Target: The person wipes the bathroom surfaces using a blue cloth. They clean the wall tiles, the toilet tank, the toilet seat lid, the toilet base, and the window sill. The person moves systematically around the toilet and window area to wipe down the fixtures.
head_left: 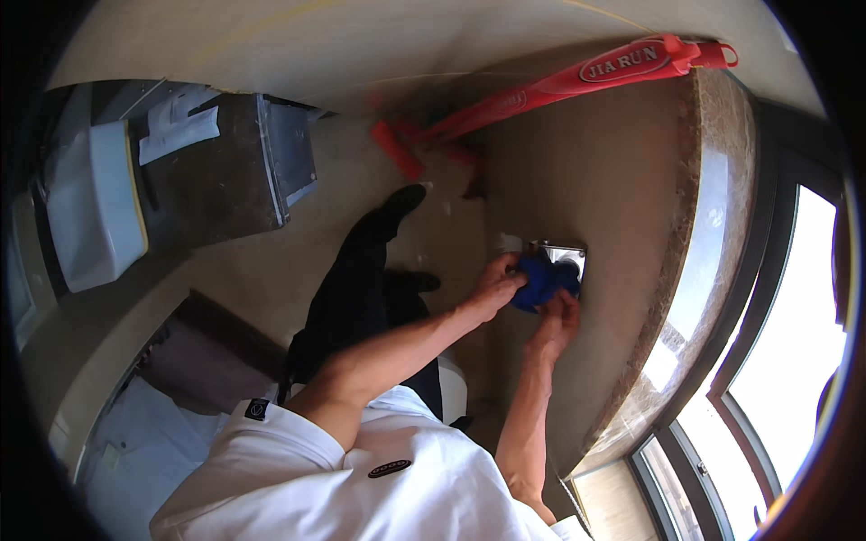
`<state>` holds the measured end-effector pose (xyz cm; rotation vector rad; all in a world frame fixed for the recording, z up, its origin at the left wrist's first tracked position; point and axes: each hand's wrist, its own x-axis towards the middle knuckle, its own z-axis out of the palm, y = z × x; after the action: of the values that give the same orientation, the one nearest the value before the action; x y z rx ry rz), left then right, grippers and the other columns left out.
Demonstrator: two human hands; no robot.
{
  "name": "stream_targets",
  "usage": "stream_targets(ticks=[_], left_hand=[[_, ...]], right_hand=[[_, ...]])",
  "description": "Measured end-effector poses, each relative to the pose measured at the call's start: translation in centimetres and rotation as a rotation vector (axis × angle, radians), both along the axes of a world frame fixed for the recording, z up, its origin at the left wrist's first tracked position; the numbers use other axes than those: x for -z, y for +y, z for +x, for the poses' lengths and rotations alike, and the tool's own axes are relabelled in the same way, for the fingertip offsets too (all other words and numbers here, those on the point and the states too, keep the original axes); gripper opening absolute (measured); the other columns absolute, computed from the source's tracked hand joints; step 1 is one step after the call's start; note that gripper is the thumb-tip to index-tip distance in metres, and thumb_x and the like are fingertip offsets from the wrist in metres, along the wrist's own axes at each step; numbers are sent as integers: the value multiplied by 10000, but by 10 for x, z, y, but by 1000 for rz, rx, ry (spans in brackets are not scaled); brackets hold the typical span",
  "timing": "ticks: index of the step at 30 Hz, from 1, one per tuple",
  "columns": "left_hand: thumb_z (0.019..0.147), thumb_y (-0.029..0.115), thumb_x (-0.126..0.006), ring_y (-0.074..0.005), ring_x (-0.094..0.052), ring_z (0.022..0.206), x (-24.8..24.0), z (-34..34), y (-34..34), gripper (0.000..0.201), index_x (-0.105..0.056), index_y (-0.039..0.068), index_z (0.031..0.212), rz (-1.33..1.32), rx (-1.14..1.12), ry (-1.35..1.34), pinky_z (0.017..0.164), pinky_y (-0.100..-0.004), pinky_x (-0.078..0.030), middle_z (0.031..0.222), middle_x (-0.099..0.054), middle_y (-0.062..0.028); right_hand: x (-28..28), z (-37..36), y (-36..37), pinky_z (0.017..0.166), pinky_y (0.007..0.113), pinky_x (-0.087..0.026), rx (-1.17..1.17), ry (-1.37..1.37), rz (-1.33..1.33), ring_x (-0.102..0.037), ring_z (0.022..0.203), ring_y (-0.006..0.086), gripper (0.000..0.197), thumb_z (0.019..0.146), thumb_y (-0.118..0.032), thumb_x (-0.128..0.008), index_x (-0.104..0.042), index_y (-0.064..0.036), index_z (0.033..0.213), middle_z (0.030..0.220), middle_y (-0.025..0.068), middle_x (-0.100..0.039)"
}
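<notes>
A bunched blue cloth (pixel 538 283) is held between my two hands in front of the wall on my right. It overlaps a shiny square metal fixture (pixel 566 260) mounted on that wall and hides its lower part. My left hand (pixel 498 283) grips the cloth's left edge with bent fingers. On the cloth's lower right side, my right hand (pixel 557 317) closes its fingertips on the fabric. Whatever lies behind the cloth is hidden.
A long red-sleeved tool (pixel 550 95) leans in the corner ahead. On the left are a white basin (pixel 95 203) and a dark cabinet (pixel 212 171) with paper on it. To the right run a stone ledge (pixel 708 225) and a window (pixel 785 316).
</notes>
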<state>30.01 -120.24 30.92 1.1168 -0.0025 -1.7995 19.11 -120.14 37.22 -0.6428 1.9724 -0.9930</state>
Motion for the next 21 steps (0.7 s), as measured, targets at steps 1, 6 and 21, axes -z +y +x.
stream_targets(ticks=[1,6,21], left_hand=[[848,40,-625,-153,-585,1004,-2,2,-1,374,-612,22,1221,-3,3,-4,870,-296,-471,1078,-633,-86],[841,29,-640,-136,-574,981,-4,2,3,314,-617,25,1155,-46,9,-17,850,-283,-467,1069,-621,-64],[826,-49,-578,-125,-569,985,35,-25,4,347,-592,26,1165,-130,-43,-89,820,-289,-472,1029,-598,-49]], right_hand=[[-1,0,0,782,333,-531,-8,-2,-6,-608,940,184,207,896,-119,-660,-610,-42,1082,1077,63,-618],[-6,-5,-2,766,334,-529,3,-19,-26,-607,934,188,206,895,-102,-648,-606,-42,1087,1070,71,-620],[3,-10,0,786,345,-506,-101,125,-6,-585,973,183,195,936,-127,-618,-581,-33,1102,1091,61,-610]])
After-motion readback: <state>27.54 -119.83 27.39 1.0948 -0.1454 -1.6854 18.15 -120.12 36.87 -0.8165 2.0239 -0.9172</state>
